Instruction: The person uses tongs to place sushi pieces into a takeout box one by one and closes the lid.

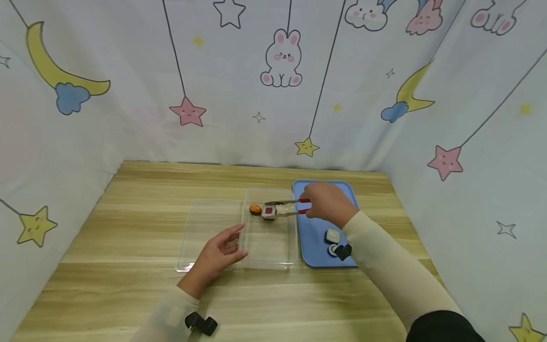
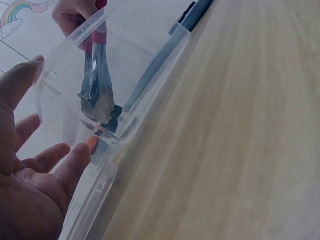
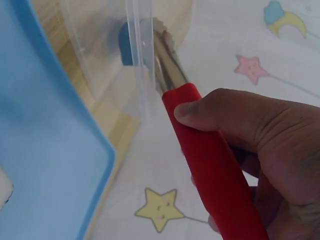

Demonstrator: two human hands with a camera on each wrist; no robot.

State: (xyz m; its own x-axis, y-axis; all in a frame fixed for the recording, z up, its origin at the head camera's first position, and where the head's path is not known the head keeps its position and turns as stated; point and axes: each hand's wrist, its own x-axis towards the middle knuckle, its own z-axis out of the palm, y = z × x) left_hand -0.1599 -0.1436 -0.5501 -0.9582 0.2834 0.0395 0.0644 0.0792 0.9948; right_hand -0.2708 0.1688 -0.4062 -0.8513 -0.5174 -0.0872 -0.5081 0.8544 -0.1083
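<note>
a person's two hands work over a wooden table point(image 1: 273, 304). the right hand point(image 1: 326, 202) grips red-handled tongs point(image 3: 207, 155), its thumb laid along one handle. the tongs point left, over a clear container point(image 1: 267, 244), and a white sushi piece with a red centre point(image 1: 268, 212) sits at their tips, between the two arms; whether it touches the container floor cannot be told. just left of it, an orange-topped sushi piece point(image 1: 255, 209) lies in the container. the left hand point(image 1: 220, 254) holds nothing, its fingers spread and its fingertips at the container's left wall. under and beyond that hand lies a second clear plastic piece point(image 1: 209, 232). right of the container, a blue tray point(image 1: 314, 247) carries a pale block point(image 1: 332, 235) and a round piece point(image 1: 333, 250), side by side. behind, white cloth point(image 1: 239, 66) shows rabbits, moons and stars.
</note>
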